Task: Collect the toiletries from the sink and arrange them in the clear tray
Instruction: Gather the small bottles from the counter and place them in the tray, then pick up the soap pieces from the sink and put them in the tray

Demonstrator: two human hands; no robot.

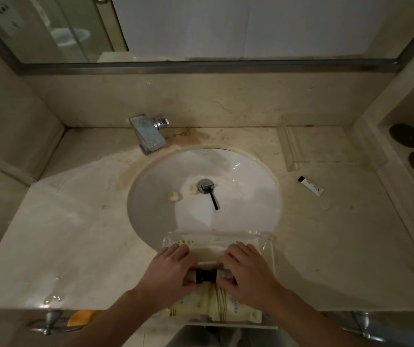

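Step in hand: arranging, by my reading; both hands work inside the clear tray, which sits at the near edge of the worktop, partly over the sink rim.
Left hand: fingers curled around the pale end of a small bottle with a dark cap, gripping it.
Right hand: closed on a second small bottle; the two caps meet end to end between the hands.
Tray contents: cream packets with printed stripes lie under the bottles, and more wrapped items sit towards the far wall of the tray.
Still in the basin: two small round soaps and beside the drain, plus a dark, slim stick-like item by the drain.
On the worktop: a small tube with a black cap lies well right of the basin, near a second clear tray at the back.
Next move, as a judgement: seat the bottles, let go, then reach forward into the basin for the soaps.
Edges: the tray's near end overhangs the worktop front, so a push towards the body could tip it.
Open room: bare worktop left and right; the tap stands clear at the back left.
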